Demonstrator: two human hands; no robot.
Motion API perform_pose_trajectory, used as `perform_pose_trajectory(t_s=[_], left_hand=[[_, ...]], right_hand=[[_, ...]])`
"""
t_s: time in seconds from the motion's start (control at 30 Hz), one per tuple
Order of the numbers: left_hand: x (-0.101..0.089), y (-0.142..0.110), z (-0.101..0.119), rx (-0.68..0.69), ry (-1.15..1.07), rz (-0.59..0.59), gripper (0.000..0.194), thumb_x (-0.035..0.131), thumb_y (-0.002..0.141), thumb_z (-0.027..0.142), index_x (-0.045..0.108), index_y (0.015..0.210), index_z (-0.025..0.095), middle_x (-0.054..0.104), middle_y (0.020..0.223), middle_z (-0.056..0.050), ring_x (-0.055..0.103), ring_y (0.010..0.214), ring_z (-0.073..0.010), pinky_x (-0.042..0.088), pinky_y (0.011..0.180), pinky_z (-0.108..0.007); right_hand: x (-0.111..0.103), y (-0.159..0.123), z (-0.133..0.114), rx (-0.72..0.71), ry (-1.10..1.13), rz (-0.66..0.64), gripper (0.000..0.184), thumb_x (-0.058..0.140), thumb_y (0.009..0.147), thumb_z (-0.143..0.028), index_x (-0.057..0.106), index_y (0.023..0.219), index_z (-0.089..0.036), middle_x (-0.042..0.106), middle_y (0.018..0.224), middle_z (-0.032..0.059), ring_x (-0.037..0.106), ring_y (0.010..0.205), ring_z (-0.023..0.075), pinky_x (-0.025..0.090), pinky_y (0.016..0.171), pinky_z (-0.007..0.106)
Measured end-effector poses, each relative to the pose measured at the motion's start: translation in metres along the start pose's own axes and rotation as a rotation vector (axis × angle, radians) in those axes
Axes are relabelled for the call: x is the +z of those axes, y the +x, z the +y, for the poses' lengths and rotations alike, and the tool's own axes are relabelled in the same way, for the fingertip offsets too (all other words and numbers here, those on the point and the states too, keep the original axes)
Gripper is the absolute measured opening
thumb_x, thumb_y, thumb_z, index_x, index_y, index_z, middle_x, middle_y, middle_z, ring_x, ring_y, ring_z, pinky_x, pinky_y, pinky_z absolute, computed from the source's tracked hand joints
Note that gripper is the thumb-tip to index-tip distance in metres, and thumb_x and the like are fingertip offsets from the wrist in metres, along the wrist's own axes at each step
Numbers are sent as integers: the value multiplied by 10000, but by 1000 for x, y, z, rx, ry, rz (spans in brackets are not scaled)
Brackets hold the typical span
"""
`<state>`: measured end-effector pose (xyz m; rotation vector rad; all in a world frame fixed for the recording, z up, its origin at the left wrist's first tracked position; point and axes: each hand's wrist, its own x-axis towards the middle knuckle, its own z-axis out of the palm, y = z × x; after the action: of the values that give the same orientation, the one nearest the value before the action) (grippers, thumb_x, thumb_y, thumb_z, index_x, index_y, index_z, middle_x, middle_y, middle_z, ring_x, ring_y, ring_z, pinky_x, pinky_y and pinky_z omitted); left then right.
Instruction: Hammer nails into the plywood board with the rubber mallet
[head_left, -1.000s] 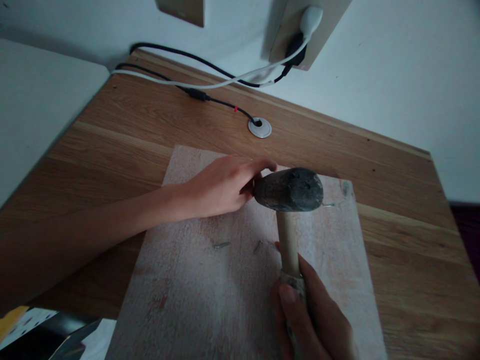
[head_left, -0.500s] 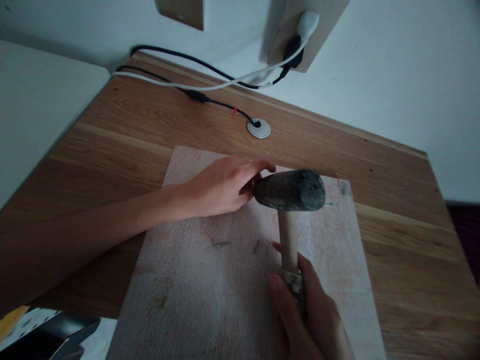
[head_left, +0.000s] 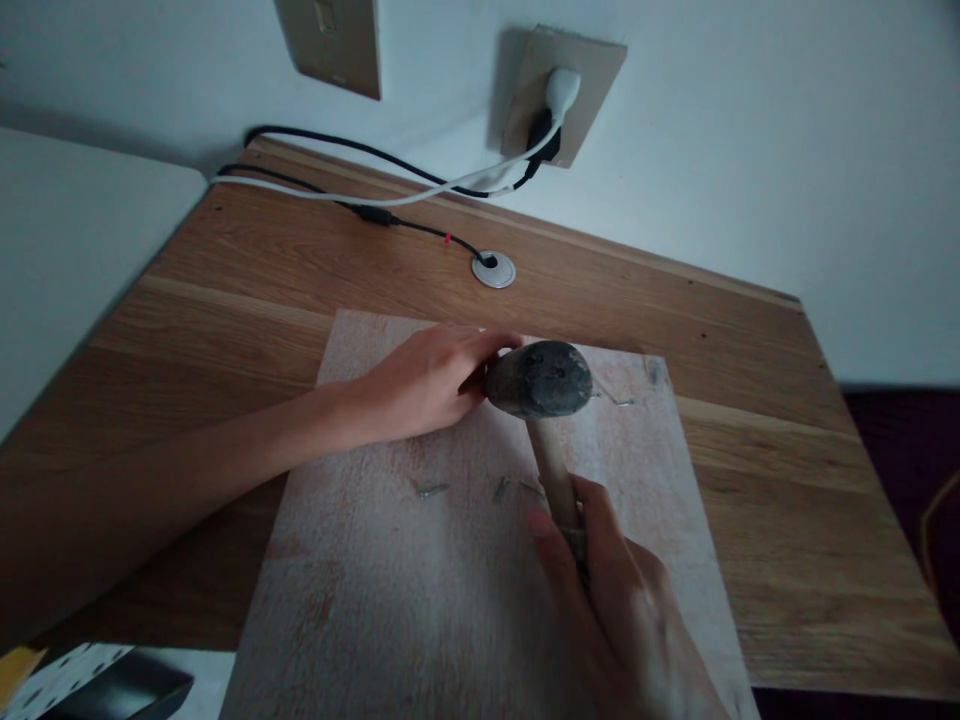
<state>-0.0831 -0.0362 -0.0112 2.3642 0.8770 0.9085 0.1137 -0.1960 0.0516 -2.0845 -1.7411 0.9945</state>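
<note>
the right hand [head_left: 626, 610] is closed round the handle of the hammer [head_left: 540, 380], gripped below the head, seemingly to leave it free over the far part of the board [head_left: 375, 610]. the left hand [head_left: 420, 380] is bent narrow at the head's left, perhaps to steady something, though the head hides its fingertips and i cannot tell what they hold; the board lies flat on the desk [head_left: 772, 500], bearing loose-looking nails [head_left: 433, 491] nearer.
</note>
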Motion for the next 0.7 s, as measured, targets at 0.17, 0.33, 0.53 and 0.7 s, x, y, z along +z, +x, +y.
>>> perform_pose_trajectory(t_s=[0.17,0.33,0.53,0.7], left_hand=[[1,-1,-3,9,-6,14,478,620,849,7,663,1286,196,790,1229,-68,746,1157,-227,573,1010,-347],[0,-1,-4,-31,-59,12,421,651,870,39,666,1254,210,804,1104,-37,768,1024,-205,574,888,-297],[-4,0,-1,-59,-111,-11,369,648,905,55,653,1257,164,801,1075,-74,771,979,-230,581,854,-336],[-3,1,-3,-28,-100,22,475,646,844,13,659,1279,202,792,1187,-69,755,1115,-241,593,982,-368]], right_hand=[[-6,7,3,-69,8,-3,358,391,1117,-511,586,1199,-222,726,683,11,700,537,217,439,504,325],[-15,7,14,-125,48,-26,340,420,1109,-534,581,1177,-242,692,688,-13,666,558,191,480,537,311],[-20,14,21,-211,-3,-12,292,446,1113,-502,565,1145,-238,569,587,-65,569,436,170,424,438,292],[-16,28,20,-281,-2,-48,237,411,1122,-408,535,1167,-212,676,676,-18,683,528,177,483,496,272]])
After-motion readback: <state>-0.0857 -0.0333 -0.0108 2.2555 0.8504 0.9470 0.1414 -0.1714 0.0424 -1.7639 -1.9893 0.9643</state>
